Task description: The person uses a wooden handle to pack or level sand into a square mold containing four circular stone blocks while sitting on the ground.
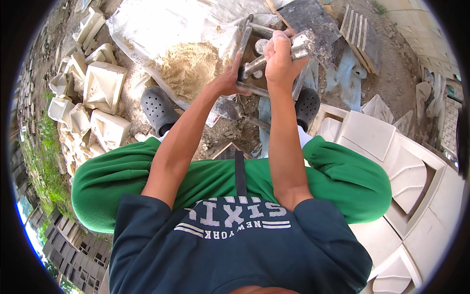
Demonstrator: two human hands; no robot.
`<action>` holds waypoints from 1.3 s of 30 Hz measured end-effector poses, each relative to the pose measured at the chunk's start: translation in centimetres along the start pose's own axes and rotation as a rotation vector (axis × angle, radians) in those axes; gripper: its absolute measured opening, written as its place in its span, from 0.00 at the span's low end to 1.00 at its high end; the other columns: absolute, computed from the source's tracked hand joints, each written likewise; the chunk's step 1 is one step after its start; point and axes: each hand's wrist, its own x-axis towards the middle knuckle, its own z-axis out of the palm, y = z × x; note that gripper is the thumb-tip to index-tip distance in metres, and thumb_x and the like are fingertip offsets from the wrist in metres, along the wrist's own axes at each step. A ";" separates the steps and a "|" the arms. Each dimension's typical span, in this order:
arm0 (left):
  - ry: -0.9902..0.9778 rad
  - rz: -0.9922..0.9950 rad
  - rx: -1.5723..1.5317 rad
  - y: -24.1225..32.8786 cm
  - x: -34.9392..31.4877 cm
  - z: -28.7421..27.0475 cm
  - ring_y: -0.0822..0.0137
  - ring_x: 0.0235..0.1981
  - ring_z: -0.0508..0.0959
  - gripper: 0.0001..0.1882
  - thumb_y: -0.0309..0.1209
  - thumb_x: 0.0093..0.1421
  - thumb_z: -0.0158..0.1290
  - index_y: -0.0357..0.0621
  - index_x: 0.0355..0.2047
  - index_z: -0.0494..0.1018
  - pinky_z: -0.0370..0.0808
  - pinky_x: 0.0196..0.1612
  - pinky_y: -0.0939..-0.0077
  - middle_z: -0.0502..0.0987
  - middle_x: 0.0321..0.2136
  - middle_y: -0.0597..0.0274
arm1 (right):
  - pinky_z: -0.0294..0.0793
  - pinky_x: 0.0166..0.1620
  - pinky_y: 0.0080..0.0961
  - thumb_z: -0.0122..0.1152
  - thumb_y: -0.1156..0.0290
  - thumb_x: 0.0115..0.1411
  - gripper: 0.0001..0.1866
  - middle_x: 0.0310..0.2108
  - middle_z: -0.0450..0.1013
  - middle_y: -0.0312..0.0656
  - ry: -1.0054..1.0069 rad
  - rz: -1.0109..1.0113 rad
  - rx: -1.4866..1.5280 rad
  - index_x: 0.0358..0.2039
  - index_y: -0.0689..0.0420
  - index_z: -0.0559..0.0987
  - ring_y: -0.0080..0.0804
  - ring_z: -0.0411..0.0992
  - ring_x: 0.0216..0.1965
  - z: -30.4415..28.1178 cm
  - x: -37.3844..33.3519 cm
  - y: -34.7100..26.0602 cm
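A metal frame mould (244, 46), four-sided with round knobs inside, is in front of me between my feet. My left hand (227, 80) is at its near left corner, the fingers against the left bar and partly hidden by it. My right hand (281, 61) is above the frame, wrapped round a dirty rod-like tool with a thick cylindrical end (303, 44). The rod's other end points toward the frame's left side. A trowel (226, 108) with grey residue lies on the ground just nearer than my left hand.
Sandy powder (188, 66) is heaped on a white plastic sheet (142, 29). Cream moulded blocks (104, 85) pile up at the left. More cream blocks (367, 134) line the right. A dark board (308, 22) and a slatted wooden panel (360, 39) lie at the far right.
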 end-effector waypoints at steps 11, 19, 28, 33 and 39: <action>-0.059 -0.104 0.067 0.3 0.0 -0.2 0.34 0.55 0.66 0.75 0.55 0.38 0.69 0.59 0.65 0.17 0.66 0.57 0.48 0.59 0.56 0.25 | 0.53 0.17 0.18 0.53 0.79 0.52 0.05 0.14 0.60 0.32 -0.293 0.094 0.084 0.21 0.63 0.71 0.17 0.55 0.13 -2.7 0.8 -0.7; -0.150 -0.223 0.082 2.0 0.0 -1.0 0.34 0.58 0.61 0.74 0.53 0.39 0.69 0.56 0.65 0.17 0.61 0.60 0.48 0.56 0.58 0.27 | 0.52 0.17 0.18 0.54 0.78 0.53 0.08 0.14 0.58 0.30 -0.310 0.080 0.145 0.20 0.60 0.67 0.16 0.54 0.13 -1.6 0.6 -4.0; -0.098 -0.199 0.127 1.2 -0.1 -0.5 0.36 0.55 0.67 0.75 0.56 0.38 0.68 0.60 0.64 0.16 0.66 0.57 0.48 0.61 0.55 0.28 | 0.54 0.17 0.17 0.55 0.78 0.52 0.06 0.17 0.63 0.33 -0.262 0.105 0.105 0.21 0.62 0.70 0.16 0.56 0.14 -1.6 0.3 -3.3; -0.091 -0.162 0.072 0.6 -0.1 -0.4 0.35 0.55 0.67 0.74 0.55 0.39 0.68 0.63 0.64 0.16 0.65 0.57 0.49 0.61 0.55 0.27 | 0.51 0.16 0.19 0.47 0.74 0.55 0.12 0.10 0.55 0.33 -0.207 0.082 -0.029 0.17 0.54 0.59 0.19 0.49 0.11 -1.0 0.5 -1.4; -0.072 -0.165 0.101 0.7 0.0 -0.2 0.34 0.56 0.65 0.75 0.56 0.38 0.68 0.63 0.64 0.15 0.64 0.59 0.48 0.60 0.55 0.24 | 0.52 0.17 0.18 0.55 0.77 0.54 0.06 0.14 0.59 0.30 -0.262 0.098 0.130 0.22 0.61 0.69 0.16 0.54 0.13 -1.2 0.5 -4.0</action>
